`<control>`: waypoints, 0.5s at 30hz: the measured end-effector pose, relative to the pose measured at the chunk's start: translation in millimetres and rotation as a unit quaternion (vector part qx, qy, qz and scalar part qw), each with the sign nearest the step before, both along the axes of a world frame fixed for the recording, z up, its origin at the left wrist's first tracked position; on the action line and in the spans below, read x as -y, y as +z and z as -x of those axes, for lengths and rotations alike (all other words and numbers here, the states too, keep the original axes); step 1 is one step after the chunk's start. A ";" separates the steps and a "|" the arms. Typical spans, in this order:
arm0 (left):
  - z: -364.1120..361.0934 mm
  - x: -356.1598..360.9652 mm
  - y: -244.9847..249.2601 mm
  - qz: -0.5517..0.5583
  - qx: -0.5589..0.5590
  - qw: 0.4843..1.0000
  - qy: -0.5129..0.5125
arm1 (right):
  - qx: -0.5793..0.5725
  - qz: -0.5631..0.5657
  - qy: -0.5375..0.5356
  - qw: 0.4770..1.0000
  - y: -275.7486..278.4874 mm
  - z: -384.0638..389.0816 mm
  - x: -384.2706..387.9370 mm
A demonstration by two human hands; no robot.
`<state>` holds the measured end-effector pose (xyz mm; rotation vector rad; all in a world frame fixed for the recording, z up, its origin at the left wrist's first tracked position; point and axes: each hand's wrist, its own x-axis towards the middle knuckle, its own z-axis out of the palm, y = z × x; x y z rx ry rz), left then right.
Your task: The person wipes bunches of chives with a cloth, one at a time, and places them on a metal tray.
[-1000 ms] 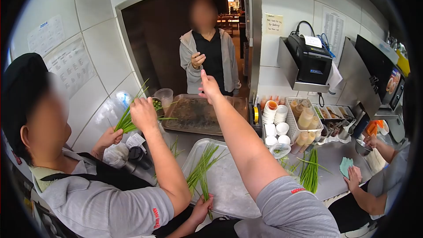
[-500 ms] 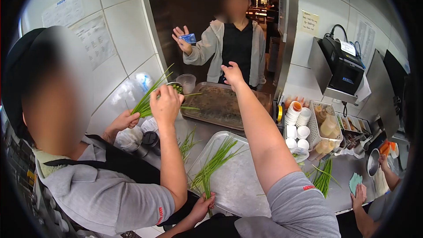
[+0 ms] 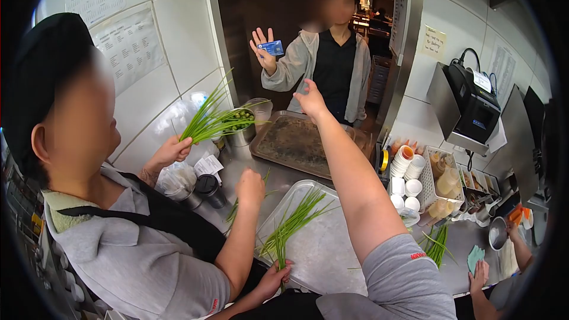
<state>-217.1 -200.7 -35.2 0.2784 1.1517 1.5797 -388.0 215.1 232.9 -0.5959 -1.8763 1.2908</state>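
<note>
Two bare hands of the wearer show in the head view. The left hand [image 3: 276,277], at the near edge, has its fingers wrapped round the gathered ends of a bunch of green stalks [image 3: 290,225], whose loose tips fan toward the far side over a pale metal tray [image 3: 338,249]. The right hand [image 3: 310,102] is stretched out toward the far doorway, fingers partly extended, with nothing in them that I can make out. I'd judge the stalks light, thin and bendy, easily creased by a hard squeeze, perhaps slick if damp; the gathered ends look the best place to hold.

Counting round the counter [image 3: 462,246], I make it four bunches: that one; a co-worker's bunch [image 3: 216,120], gripped at left; a small bunch [image 3: 232,213] left of the pale tray, partly hidden; and a right-side bunch [image 3: 437,244]. Besides those, I count one dark baking tray [image 3: 290,142], one metal bowl [image 3: 498,234], one green cloth [image 3: 475,256], and one blue card [image 3: 272,47] held up by the person in the doorway.
</note>
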 end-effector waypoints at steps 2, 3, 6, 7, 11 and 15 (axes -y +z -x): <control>0.5 0.5 -0.1 0.003 0.004 1.000 -0.004 | 0.029 0.003 0.005 1.000 -4.5 5.0 -0.7; 0.8 0.8 0.5 0.007 0.006 1.000 -0.010 | 0.030 0.002 0.006 1.000 -4.6 5.4 1.4; 0.2 -0.4 1.0 0.006 0.011 1.000 -0.009 | 0.035 0.002 0.033 0.999 -4.9 2.0 11.6; 1.5 -1.5 -3.1 -0.005 0.020 1.000 -0.010 | 0.033 0.005 0.050 0.998 -4.5 -1.5 17.7; -3.3 -7.5 5.6 -0.006 0.016 0.999 -0.028 | 0.036 0.086 0.174 0.980 6.3 -40.3 56.5; -10.5 -16.2 2.7 -0.027 0.008 0.998 -0.052 | -0.031 0.197 0.232 0.952 -14.6 -86.5 87.3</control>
